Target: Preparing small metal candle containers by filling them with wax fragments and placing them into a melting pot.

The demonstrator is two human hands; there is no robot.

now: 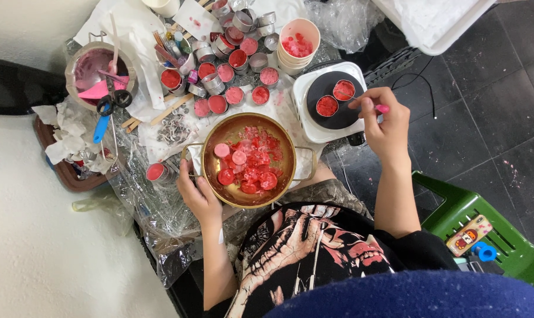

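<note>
My left hand grips the left rim of a brass two-handled pan filled with red and pink wax discs and chips. My right hand is closed on a thin pink-ended stick, held over a white electric hot plate. Two small metal tins of melted red wax sit on the plate's black top, just left of my right hand.
Several small tins of red wax crowd the plastic-covered surface behind the pan. A paper cup of red wax bits, a pink-stained metal pot and blue-handled scissors are nearby. A green plastic stool stands at right on dark floor tiles.
</note>
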